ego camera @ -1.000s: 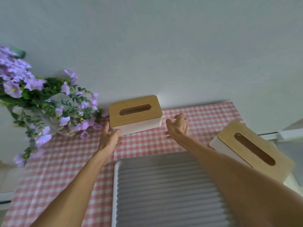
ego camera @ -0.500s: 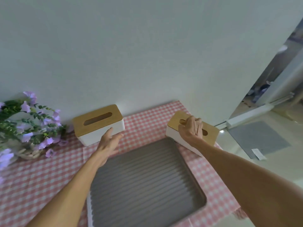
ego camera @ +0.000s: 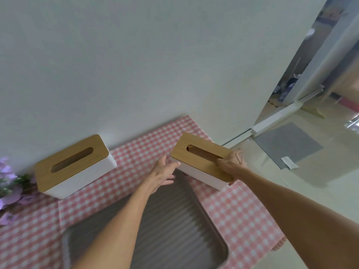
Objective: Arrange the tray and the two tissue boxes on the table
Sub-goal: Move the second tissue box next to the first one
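Observation:
Two white tissue boxes with wooden slotted lids stand on the pink checked tablecloth. The left tissue box [ego camera: 74, 166] sits by the wall, untouched. The right tissue box [ego camera: 202, 160] lies at an angle near the table's right end. My right hand [ego camera: 232, 165] grips its right end, thumb on the lid. My left hand [ego camera: 162, 174] reaches its left corner with fingers spread, fingertips touching the white side. A grey ribbed tray [ego camera: 206, 232] lies in front of both boxes, under my forearms.
Purple artificial flowers [ego camera: 8, 183] crowd the table's left edge. A white wall backs the table. The table's right edge [ego camera: 279, 243] drops to a pale floor with a grey mat [ego camera: 287, 146] and a doorway beyond.
My left hand left the left box and moved right to the right box's corner. My right hand slid from the lid's middle to its right end. The view panned right.

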